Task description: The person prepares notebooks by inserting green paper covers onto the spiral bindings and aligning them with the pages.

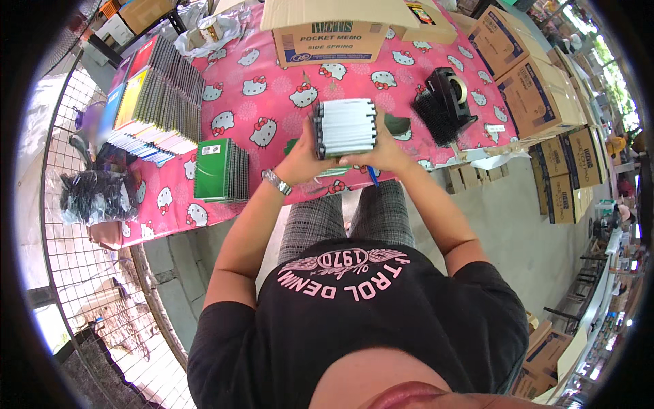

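Observation:
I hold a stack of small spiral-bound notepads (345,127), white edges up with dark spirals along the sides, above the table with the pink cartoon-cat cloth (272,95). My left hand (301,158), with a metal watch on the wrist, grips the stack's left and lower side. My right hand (383,153) grips its right and lower side. A blue pen (372,177) lies under my right hand at the table's near edge.
A green notebook pile (219,171) lies to the left, with rows of colourful spiral notebooks (158,102) behind it. A cardboard box (332,35) stands at the back, a black tape dispenser (446,92) at right. Stacked cartons (538,95) stand on the floor at right.

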`<action>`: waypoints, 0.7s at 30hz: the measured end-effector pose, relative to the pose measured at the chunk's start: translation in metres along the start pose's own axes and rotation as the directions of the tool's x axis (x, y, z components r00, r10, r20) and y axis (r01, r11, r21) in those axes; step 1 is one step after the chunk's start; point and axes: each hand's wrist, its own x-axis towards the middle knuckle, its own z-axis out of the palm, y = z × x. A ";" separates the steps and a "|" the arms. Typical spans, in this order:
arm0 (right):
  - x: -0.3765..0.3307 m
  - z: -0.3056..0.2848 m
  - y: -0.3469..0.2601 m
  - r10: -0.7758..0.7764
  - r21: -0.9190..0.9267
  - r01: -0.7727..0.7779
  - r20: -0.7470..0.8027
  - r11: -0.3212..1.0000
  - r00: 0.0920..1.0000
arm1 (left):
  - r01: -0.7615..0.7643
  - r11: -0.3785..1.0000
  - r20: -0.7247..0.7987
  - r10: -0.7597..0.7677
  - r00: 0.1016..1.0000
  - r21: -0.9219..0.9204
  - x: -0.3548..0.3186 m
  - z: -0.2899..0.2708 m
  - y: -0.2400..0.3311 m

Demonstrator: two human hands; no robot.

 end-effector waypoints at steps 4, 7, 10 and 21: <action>-0.005 0.001 0.012 0.003 -0.084 0.000 0.044 0.996 0.999 | 0.054 0.999 0.085 -0.054 0.995 -0.001 0.007 -0.009 -0.002; -0.011 0.005 0.027 0.065 -0.008 -0.064 0.065 0.998 0.996 | 0.038 0.997 0.089 -0.032 0.996 -0.068 0.006 -0.004 0.004; -0.008 0.004 0.011 0.081 -0.026 -0.080 0.009 0.996 0.997 | 0.132 0.989 0.136 -0.139 0.981 0.060 0.010 -0.016 0.011; -0.023 0.092 -0.069 0.138 -0.068 -0.232 -0.636 0.970 0.760 | 0.265 0.847 0.503 0.003 0.864 -0.461 0.033 -0.103 0.072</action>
